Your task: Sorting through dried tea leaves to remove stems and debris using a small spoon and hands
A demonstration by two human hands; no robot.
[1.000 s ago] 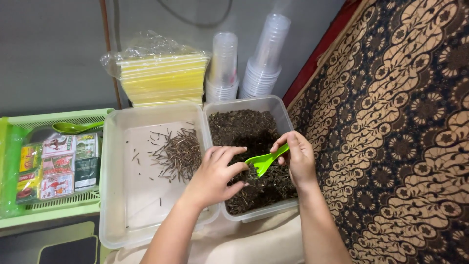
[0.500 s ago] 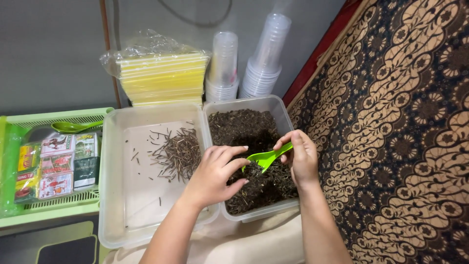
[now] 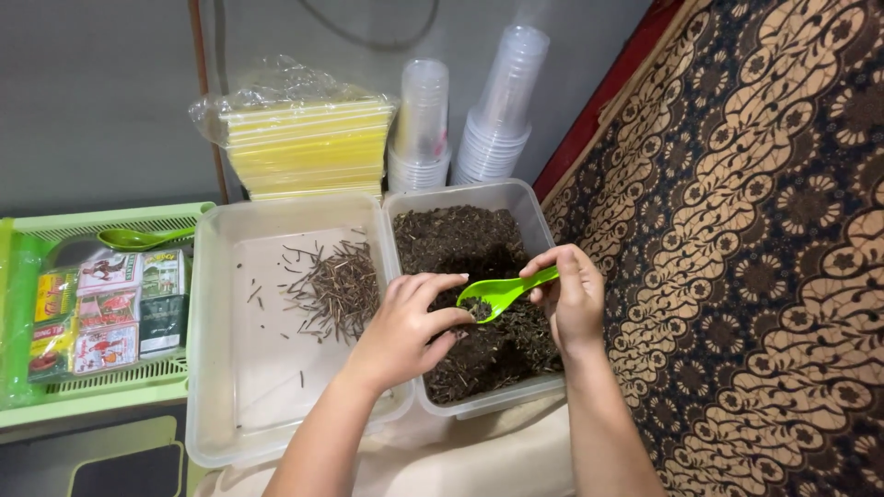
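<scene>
1. Left of your left hand, the green basket (image 3: 110,223) of packets and the clear tray (image 3: 216,387) with sorted stems (image 3: 336,287) sit within reach
2. Your left hand (image 3: 405,331) curls loosely, holding nothing, fingertips beside the spoon bowl
3. Your right hand (image 3: 575,299) pinches the green spoon (image 3: 497,293) level over the dark dried leaves (image 3: 460,241)
4. Stacked cups (image 3: 497,120) stand beyond both hands

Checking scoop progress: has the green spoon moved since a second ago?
Yes. The green spoon has lifted slightly and levelled, bowl upward, against the right tub's rim.
</scene>
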